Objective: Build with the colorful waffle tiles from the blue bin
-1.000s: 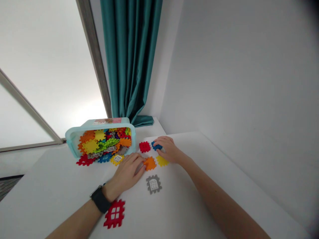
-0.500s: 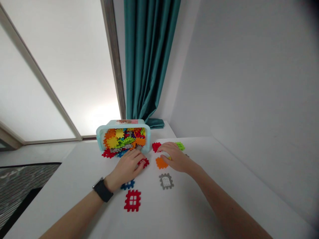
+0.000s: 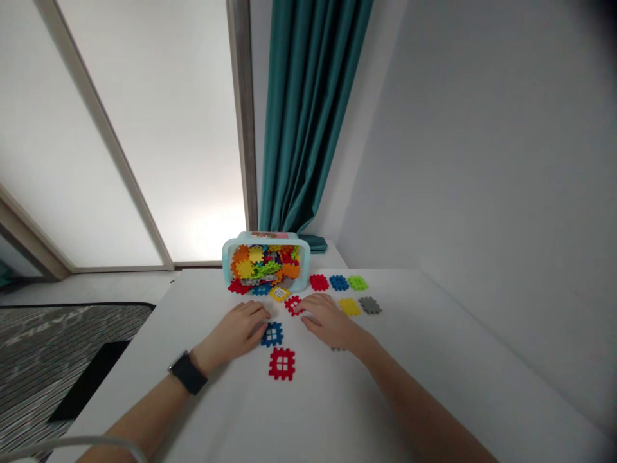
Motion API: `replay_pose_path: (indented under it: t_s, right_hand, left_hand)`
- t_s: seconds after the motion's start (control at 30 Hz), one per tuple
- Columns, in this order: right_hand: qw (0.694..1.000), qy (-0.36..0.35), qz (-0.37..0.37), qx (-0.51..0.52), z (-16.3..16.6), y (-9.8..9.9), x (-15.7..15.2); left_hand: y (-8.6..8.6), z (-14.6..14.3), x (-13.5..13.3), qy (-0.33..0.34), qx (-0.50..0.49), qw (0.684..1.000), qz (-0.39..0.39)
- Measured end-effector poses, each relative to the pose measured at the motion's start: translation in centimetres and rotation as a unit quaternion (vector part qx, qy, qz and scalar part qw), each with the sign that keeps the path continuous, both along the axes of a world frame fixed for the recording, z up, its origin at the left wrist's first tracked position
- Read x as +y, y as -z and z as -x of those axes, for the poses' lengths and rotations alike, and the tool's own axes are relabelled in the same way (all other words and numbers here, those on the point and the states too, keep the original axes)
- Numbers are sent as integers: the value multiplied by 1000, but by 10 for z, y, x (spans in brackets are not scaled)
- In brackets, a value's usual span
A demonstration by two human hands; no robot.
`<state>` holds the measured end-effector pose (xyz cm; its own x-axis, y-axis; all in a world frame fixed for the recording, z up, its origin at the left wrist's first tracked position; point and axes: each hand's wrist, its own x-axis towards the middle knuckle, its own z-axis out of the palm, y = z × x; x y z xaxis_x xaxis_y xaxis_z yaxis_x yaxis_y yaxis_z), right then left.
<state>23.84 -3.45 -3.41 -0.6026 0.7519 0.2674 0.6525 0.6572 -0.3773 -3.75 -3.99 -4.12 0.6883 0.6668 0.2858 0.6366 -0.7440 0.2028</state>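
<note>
My right hand [image 3: 330, 319] reaches over the table, its fingertips on the right edge of a red window tile [image 3: 292, 305] and its thumb apart from it. My left hand [image 3: 240, 330], wearing a dark wristwatch [image 3: 187, 372], rests with loosely spread fingers beside a blue window tile [image 3: 273, 334]; it holds nothing visible. Closer to me lies a larger red window tile [image 3: 282, 364]. A yellow window tile [image 3: 279, 294] lies before the tub. Just the edge of a grey tile [image 3: 338, 348] shows beneath my right wrist.
A light-blue tub [image 3: 304, 270] on its side is full of colourful interlocking tiles, some spilling out. Right of it lie a red tile [image 3: 319, 282], blue tile [image 3: 339, 283], green tile [image 3: 358, 283], yellow tile [image 3: 349, 307] and grey tile [image 3: 370, 305]. A teal curtain [image 3: 308, 128] hangs behind.
My left hand has left the red window tile and drawn back leftward. My right hand has moved left onto that tile, now covering the orange tile. The view has shifted, and the yellow window tile shows.
</note>
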Motion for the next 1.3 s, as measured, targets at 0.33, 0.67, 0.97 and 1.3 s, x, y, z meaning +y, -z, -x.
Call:
replay_pose_path:
  t_s: [0.33,0.67,0.97,1.3]
  right_hand:
    - [996,16,27,-86,52,3,-25]
    - [995,79,-14,-63,63,24,-45]
    - [998,52,-16,-15,57,33,-48]
    - [979,8,-35,201,55,36,-42]
  left_hand:
    - [13,9,-18,-31,-31,999,16]
    - [17,12,-17,-3,-78,996,38]
    - [16,14,-18,14,-51,999,5]
    - [1,9,-35,6,-191,980,-64]
